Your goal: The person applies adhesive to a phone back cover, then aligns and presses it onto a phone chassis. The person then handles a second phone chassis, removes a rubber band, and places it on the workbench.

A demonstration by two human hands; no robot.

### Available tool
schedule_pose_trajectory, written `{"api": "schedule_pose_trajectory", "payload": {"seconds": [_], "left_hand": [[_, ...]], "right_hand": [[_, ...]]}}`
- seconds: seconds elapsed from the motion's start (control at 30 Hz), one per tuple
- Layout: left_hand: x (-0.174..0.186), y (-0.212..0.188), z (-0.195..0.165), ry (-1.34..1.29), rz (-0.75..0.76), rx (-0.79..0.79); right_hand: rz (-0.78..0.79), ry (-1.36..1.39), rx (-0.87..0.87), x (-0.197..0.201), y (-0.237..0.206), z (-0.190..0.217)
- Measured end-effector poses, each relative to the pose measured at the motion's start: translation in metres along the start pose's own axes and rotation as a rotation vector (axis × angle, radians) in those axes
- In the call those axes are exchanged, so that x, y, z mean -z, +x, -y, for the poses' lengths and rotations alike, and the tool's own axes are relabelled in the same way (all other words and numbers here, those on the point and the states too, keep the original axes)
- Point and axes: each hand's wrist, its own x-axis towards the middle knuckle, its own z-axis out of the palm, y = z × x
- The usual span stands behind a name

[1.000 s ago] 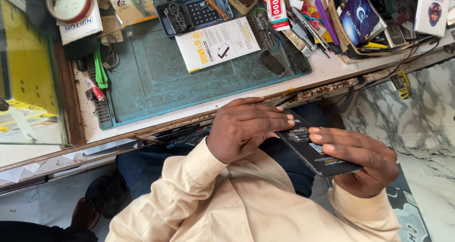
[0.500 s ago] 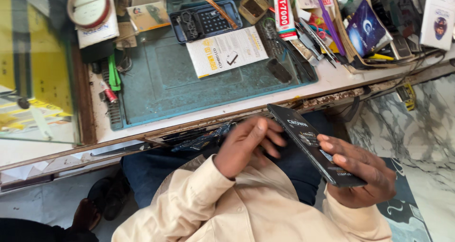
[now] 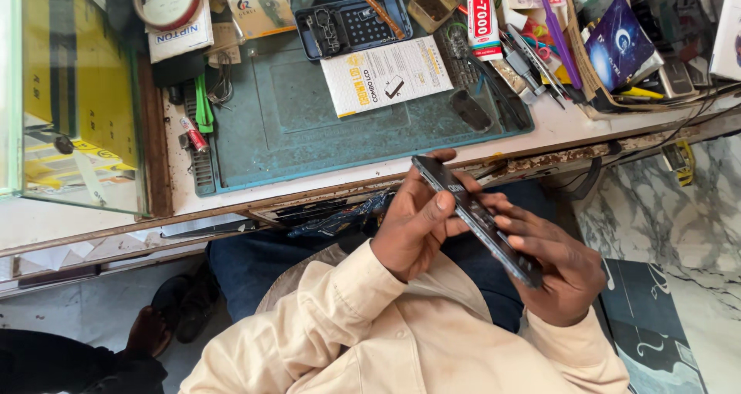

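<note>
Both my hands hold a thin black phone display panel (image 3: 471, 213) above my lap, just in front of the bench edge. The panel is tilted and I see it nearly edge-on, its upper end toward the bench. My left hand (image 3: 413, 232) grips its upper half, with the thumb on the side and the fingers wrapped behind. My right hand (image 3: 557, 270) supports the lower end from beneath, its fingers laid along the face. Cream shirt sleeves cover both my arms.
A blue-green work mat (image 3: 309, 124) covers the bench. On it are a white printed card (image 3: 386, 75), an open phone frame (image 3: 355, 23), a glue tube (image 3: 480, 12) and tools (image 3: 532, 54). A glass case (image 3: 69, 93) stands left. Marble floor (image 3: 664, 209) lies right.
The panel has turned from lying flat with its face up to standing nearly edge-on. My left hand has shifted from covering its top to gripping its upper side.
</note>
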Motion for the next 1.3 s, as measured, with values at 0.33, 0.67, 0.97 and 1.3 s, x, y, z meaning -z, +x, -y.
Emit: {"api": "schedule_pose_trajectory", "payload": {"seconds": [0.33,0.67,0.97,1.3], "left_hand": [[0.006,0.008,0.012,0.185,0.034,-0.117],[0.015,0.007,0.020,0.161,0.038,-0.131],[0.013,0.008,0.019,0.196,0.012,-0.138],[0.002,0.007,0.003,0.282,0.043,-0.108]], "right_hand": [[0.149,-0.375,-0.114,0.004,0.030,0.046],[0.111,-0.392,-0.155,-0.007,0.028,0.043],[0.095,-0.389,-0.145,-0.008,0.027,0.036],[0.056,-0.330,-0.120,-0.013,0.017,0.028]]}}
